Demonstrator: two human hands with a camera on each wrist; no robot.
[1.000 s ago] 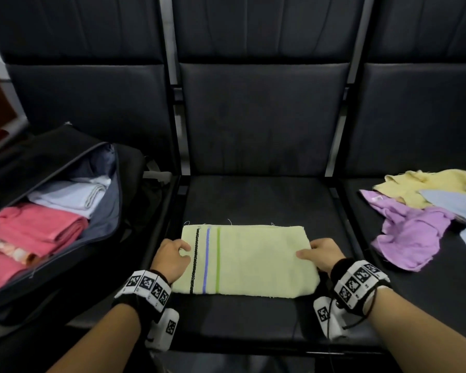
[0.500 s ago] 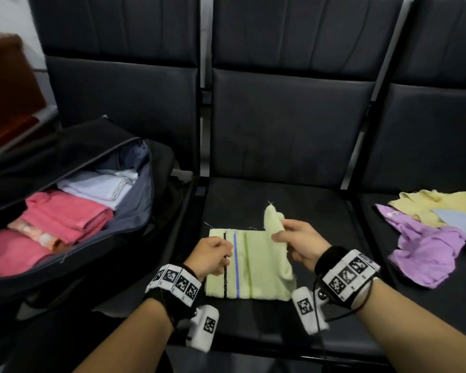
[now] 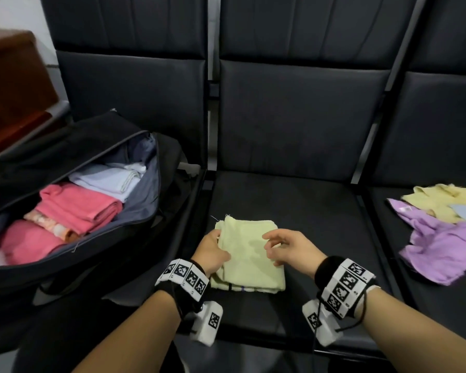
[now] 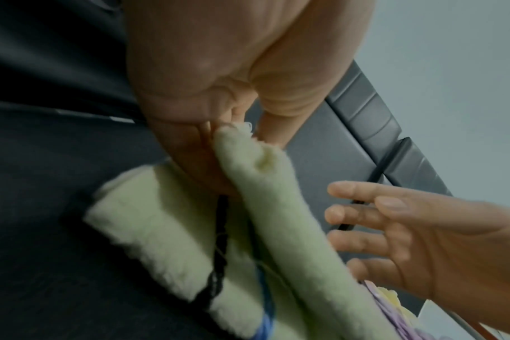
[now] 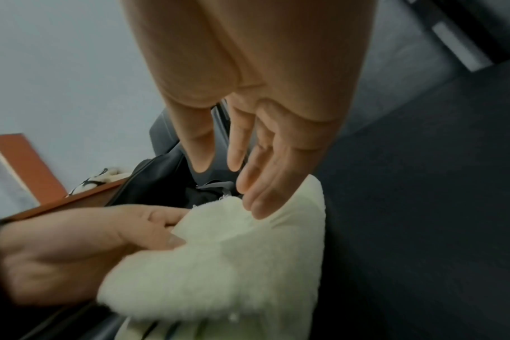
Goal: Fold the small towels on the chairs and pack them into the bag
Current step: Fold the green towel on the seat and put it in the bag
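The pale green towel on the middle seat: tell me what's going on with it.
A person is folding the pale green terry towel on the black middle chair seat. The left hand pinches its left edge; the right hand is open over it, fingertips on the cloth. The open black bag on the left holds folded towels; the crumpled purple towel and yellow towel wait on the right seat.

A pale yellow-green towel lies folded into a thick rectangle at the lower centre of the frame, on the front of the middle chair seat; black and blue stripes peek out along its near edge. At centre left, a black bag sits open, holding folded pink towels and a folded white towel. At the right edge, a crumpled purple towel and a yellow towel lie unfolded.
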